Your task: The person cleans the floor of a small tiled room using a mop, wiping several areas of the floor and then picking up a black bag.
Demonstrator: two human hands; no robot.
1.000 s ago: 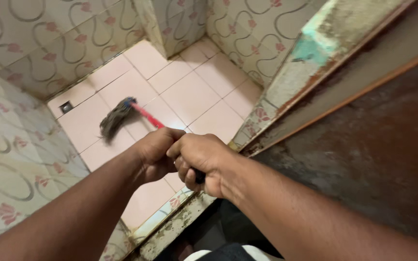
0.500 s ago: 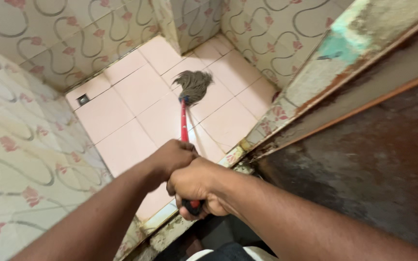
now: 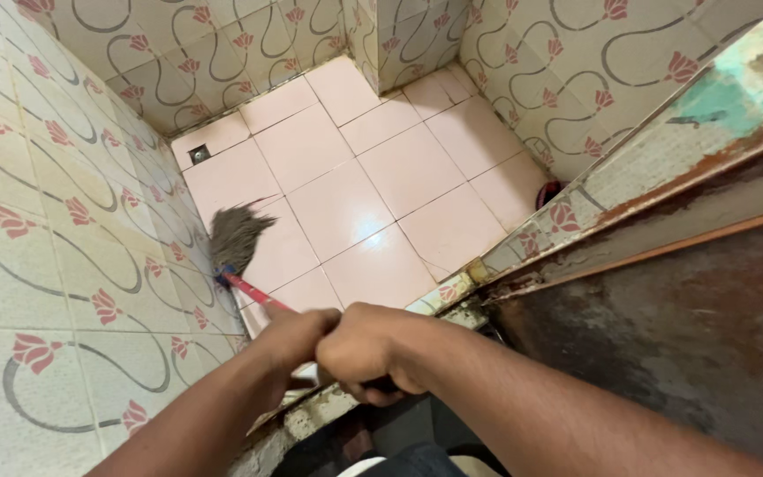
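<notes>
pink floor tiles (image 3: 399, 168), floor drain (image 3: 199, 155), perhaps rusty door (image 3: 664, 336)

A single head-worn camera looks steeply down from the doorway into a small tiled stall, facing the pink floor (image 3: 373, 177) and the patterned walls (image 3: 37, 265) beyond. The person's forearms enter from the lower edge, close to the lens, while the floor lies farther off.

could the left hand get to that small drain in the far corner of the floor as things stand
Probably not. The left hand is wrapped round the mop handle near the doorway, and the drain lies far across the pink tiled floor. Nothing blocks the way, though.
</notes>
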